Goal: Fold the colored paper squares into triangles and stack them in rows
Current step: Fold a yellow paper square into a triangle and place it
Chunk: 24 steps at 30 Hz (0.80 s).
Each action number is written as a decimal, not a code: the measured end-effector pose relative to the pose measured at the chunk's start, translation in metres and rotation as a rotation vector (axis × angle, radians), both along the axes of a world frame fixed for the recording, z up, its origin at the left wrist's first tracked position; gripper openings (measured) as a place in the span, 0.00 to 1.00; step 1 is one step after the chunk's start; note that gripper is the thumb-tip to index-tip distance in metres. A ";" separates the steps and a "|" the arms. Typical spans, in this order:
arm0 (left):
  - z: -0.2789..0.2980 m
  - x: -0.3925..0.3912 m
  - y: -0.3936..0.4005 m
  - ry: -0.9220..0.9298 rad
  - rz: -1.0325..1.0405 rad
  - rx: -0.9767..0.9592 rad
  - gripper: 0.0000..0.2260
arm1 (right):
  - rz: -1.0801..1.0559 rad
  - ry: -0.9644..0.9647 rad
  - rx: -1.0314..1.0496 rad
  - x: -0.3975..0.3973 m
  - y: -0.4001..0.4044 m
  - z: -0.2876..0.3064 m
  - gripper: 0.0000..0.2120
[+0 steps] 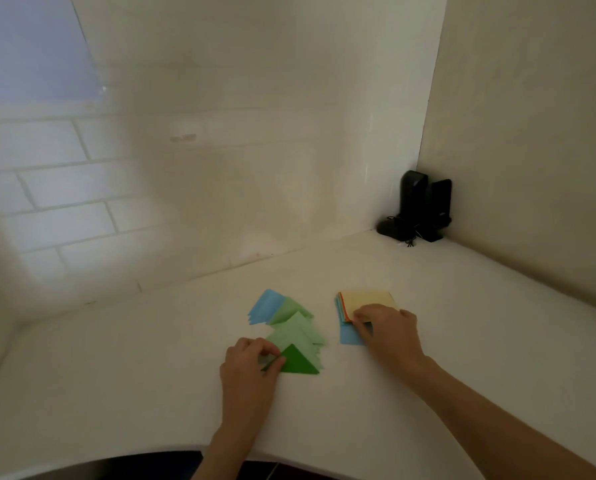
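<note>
A white worktop fills a corner between two pale walls. Near its middle lies an overlapping row of folded triangles, blue at the far end, then light green, with a dark green one nearest. Just to the right sits a stack of paper squares, yellow on top. Black speakers stand in the far corner.

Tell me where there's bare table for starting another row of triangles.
Bare table left of the left hand, and a wide patch between the paper stack and the black speakers. Crowded: the narrow gap between the folded triangles and the stack, where the right hand rests.
</note>
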<state>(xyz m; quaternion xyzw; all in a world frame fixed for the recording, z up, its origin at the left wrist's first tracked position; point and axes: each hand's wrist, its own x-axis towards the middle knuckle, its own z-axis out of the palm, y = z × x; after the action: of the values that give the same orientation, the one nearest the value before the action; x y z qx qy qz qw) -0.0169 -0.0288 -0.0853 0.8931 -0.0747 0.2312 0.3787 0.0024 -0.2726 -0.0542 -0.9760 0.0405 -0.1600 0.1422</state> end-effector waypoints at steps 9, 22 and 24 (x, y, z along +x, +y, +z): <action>0.002 -0.006 0.000 0.020 -0.016 -0.107 0.10 | -0.137 -0.115 0.038 0.005 0.008 -0.003 0.12; 0.032 -0.048 -0.056 -0.194 -0.267 -0.112 0.08 | 0.099 -0.387 -0.008 -0.087 -0.033 0.020 0.07; 0.033 -0.055 -0.079 -0.176 -0.415 -0.077 0.08 | 0.157 -0.367 -0.043 -0.108 -0.037 0.008 0.06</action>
<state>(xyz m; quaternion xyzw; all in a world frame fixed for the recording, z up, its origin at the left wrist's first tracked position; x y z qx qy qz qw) -0.0717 -0.1079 -0.0524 0.8198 -0.2806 0.2283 0.4439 -0.1052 -0.3098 -0.0459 -0.9334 -0.0656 -0.3247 0.1382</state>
